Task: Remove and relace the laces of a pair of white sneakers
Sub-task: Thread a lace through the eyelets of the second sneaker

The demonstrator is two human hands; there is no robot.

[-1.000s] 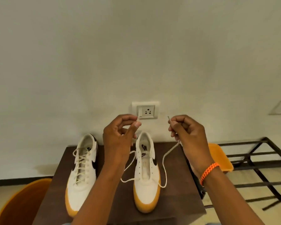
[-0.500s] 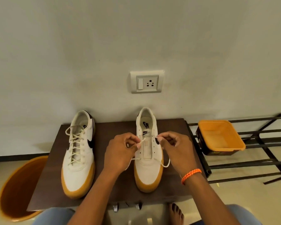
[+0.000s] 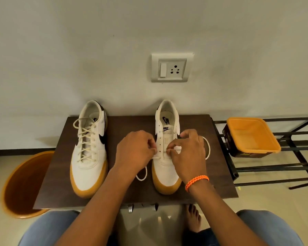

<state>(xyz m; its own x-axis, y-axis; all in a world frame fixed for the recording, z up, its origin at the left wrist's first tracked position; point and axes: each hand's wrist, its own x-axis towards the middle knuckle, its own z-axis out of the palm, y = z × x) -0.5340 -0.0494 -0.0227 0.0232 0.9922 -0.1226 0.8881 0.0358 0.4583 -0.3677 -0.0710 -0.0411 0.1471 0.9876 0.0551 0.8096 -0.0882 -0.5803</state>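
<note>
— What do you have on the table (image 3: 132,121)?

— I see two white sneakers with tan soles, toes toward the near edge. The left sneaker (image 3: 89,148) is fully laced and sits near the left edge.

— And the other?

— The right sneaker (image 3: 166,157) sits right of the middle, with its eyelets mostly bare. Its lace (image 3: 141,174) crosses only the lowest eyelets, and loose loops lie on the tabletop at both sides.

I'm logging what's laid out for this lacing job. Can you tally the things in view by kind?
Sneakers: 2 (laced sneaker, sneaker being laced)
Loose laces: 1 (lace, held by left hand and right hand)
Tables: 1 (table)
Orange containers: 2 (tub, bucket)
Wall sockets: 1 (socket)
Metal racks: 1 (rack)
Total: 8
</note>
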